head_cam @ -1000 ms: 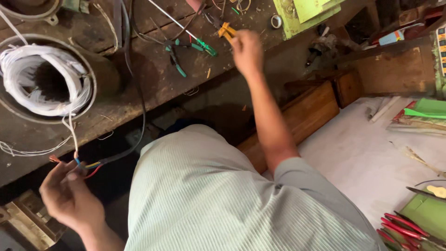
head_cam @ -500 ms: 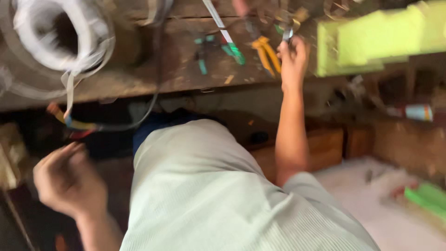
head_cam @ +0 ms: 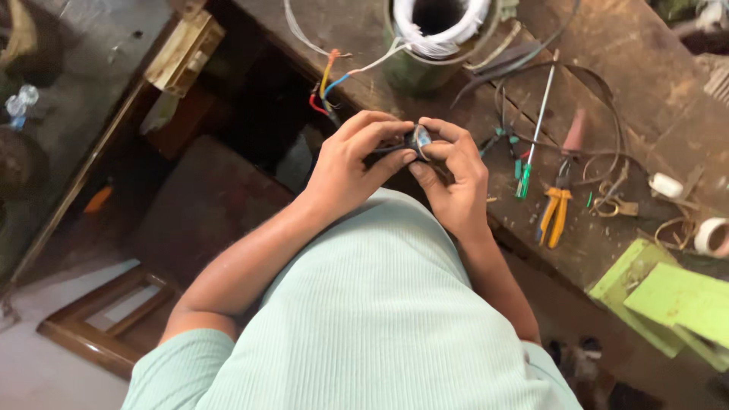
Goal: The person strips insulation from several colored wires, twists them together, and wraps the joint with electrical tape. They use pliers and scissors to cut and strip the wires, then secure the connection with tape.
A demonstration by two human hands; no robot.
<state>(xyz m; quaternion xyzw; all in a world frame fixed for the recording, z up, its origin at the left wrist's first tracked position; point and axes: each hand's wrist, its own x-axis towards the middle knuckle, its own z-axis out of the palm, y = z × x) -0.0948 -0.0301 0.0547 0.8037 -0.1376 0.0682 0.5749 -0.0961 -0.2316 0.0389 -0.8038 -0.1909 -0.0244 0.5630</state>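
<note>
Green card sheets (head_cam: pixel 668 300) stacked at bench's right edge, flat, rectangular, matte. White tape roll (head_cam: pixel 712 237) just beside them; smaller white roll (head_cam: pixel 667 184) further up.

Bench (head_cam: pixel 630 76) = worn brown wood, scratched, dusty. Winding coil (head_cam: pixel 440 26) at top: white wire wrapped in a round metal shell. Orange, blue, red leads (head_cam: pixel 328 83) run from it toward the hands.

Both hands together at bench edge, over the lap. L hand (head_cam: pixel 351 163) and R hand (head_cam: pixel 456 178) pinch a small dark roll (head_cam: pixel 418 140) between fingertips; looks like black tape w/ shiny face, partly hidden. Roll sits edge-on; which way its axis points can't tell. Dark cable passes under L fingers.

Screwdriver (head_cam: pixel 535 125), green handle, thin steel shaft, long axis near vertical in view, tip away from person. Pliers (head_cam: pixel 553 216), yellow grips, lie right of it, grips toward person.
</note>
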